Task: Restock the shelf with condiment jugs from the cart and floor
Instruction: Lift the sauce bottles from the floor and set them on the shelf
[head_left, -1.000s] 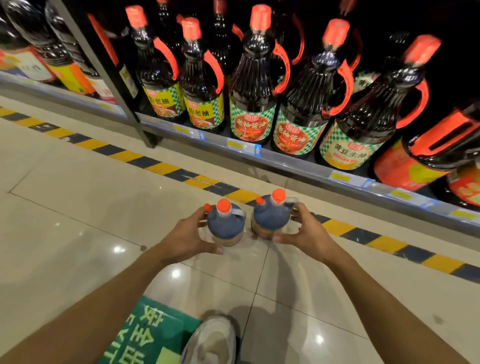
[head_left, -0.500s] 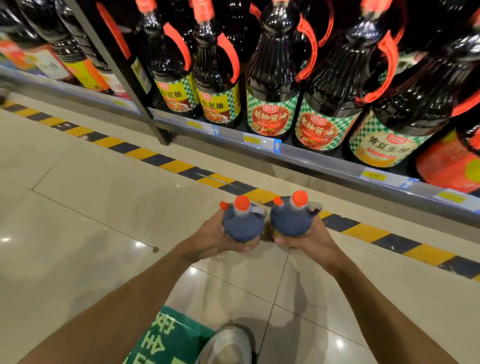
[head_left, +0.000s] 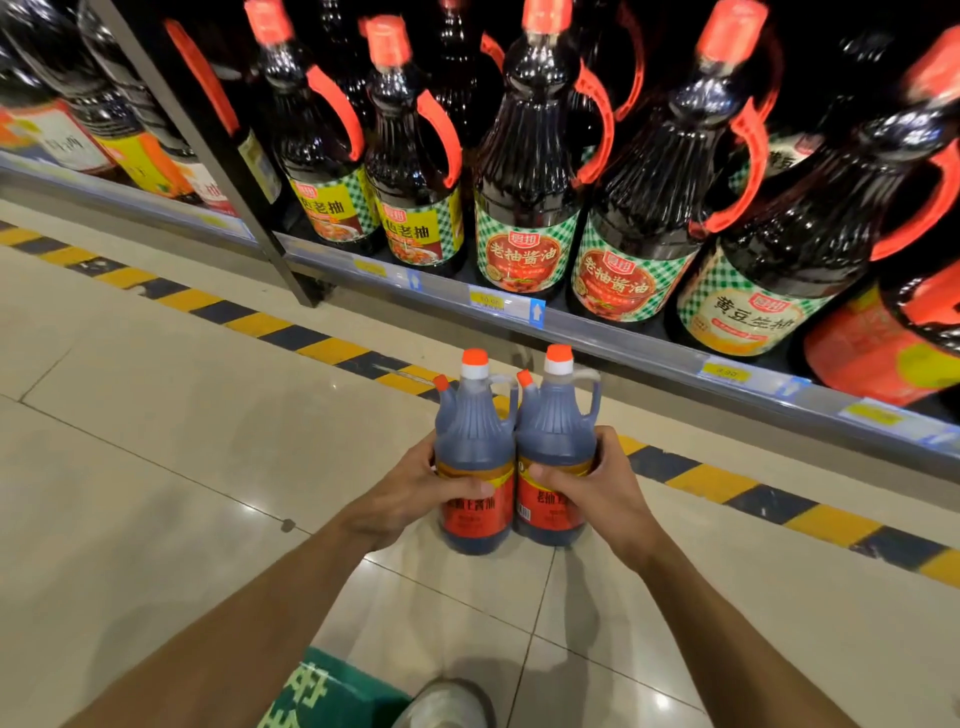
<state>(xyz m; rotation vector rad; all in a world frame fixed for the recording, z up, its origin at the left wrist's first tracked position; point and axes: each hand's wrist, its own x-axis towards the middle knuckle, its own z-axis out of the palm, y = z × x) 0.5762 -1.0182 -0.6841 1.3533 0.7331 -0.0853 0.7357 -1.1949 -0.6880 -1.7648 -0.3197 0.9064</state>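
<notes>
- So my left hand was wrapped round the left jug, my right hand round the right jug, both pressed side by side above the floor, just short of the shelf.
- Full of dark sauce, probably heavy and slick plastic, so gripping the labelled bellies felt safer than the thin handles.
- Big red-handled bottles packed the front row, so not much gap.

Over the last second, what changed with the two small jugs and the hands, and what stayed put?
Both hands closed around the jugs and lifted them off the floor toward the shelf: the left hand grips the left jug, the right hand grips the right jug. The jugs stay side by side and upright; the shelved bottles did not move.
</notes>
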